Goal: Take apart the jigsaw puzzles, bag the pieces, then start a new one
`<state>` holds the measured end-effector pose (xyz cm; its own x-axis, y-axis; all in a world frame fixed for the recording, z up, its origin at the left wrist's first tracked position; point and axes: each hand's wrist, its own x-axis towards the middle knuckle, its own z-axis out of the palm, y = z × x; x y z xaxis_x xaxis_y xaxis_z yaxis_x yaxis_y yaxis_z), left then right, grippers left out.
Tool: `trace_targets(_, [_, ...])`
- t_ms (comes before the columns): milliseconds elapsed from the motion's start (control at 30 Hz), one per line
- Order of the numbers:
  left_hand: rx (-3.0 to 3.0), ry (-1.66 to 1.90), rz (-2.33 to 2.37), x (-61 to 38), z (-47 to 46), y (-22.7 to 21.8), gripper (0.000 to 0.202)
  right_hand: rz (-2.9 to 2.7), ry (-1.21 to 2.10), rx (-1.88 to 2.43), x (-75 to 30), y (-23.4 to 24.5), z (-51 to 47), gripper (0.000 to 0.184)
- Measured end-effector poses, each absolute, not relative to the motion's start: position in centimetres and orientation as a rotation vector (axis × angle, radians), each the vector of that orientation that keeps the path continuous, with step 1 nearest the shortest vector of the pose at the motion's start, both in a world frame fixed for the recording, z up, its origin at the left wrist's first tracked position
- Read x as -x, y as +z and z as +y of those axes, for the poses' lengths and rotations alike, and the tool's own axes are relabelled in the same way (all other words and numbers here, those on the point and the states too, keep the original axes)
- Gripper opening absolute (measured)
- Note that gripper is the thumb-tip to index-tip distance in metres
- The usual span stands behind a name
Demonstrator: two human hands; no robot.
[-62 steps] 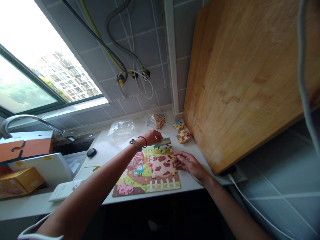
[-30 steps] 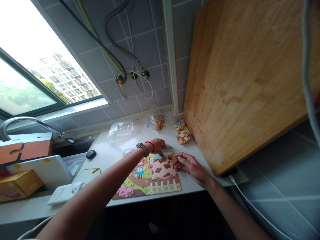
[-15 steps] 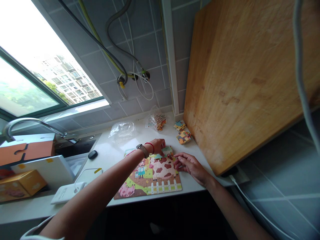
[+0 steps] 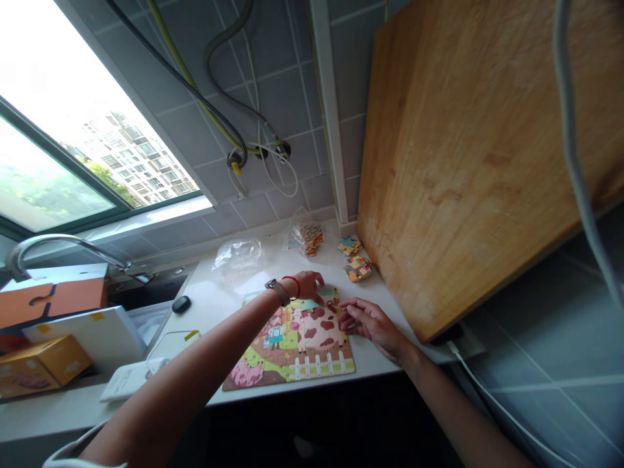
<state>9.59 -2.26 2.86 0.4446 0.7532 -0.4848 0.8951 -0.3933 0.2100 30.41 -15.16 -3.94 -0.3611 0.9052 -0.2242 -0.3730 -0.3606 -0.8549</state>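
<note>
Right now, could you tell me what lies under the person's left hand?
The left hand rests on the far edge of the farm jigsaw puzzle on the white counter. The pieces beneath its fingers are covered, so I cannot make them out.

The jigsaw puzzle [image 4: 292, 348] lies on the counter [image 4: 214, 302]. At its 12 o'clock sits a bag of pieces [image 4: 305, 236]; at 1 o'clock, loose pieces [image 4: 357, 266] beside the leaning wooden board [image 4: 468, 162]. At 9 o'clock lies a mouse [image 4: 181, 303], the sink [image 4: 146, 289] behind it.
</note>
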Motion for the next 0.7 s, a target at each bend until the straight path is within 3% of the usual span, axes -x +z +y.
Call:
trace_targets(233, [-2.285, -0.405, 1.423, -9.86, -2.7, 2.21, 0.065, -0.927, 1.844, 0.9, -30.42, -4.04, -15.12, 0.043])
trace_targets(467, [-2.313, -0.435, 1.45, -10.23, -2.67, 2.09, 0.053, -0.913, 1.845, 0.897, -30.37, -4.03, -15.17, 0.043])
trace_targets(700, [-2.328, -0.432, 1.474, -10.36, -2.83, 2.33, 0.06, -0.908, 1.848, 0.885, -30.34, -4.02, -15.18, 0.046])
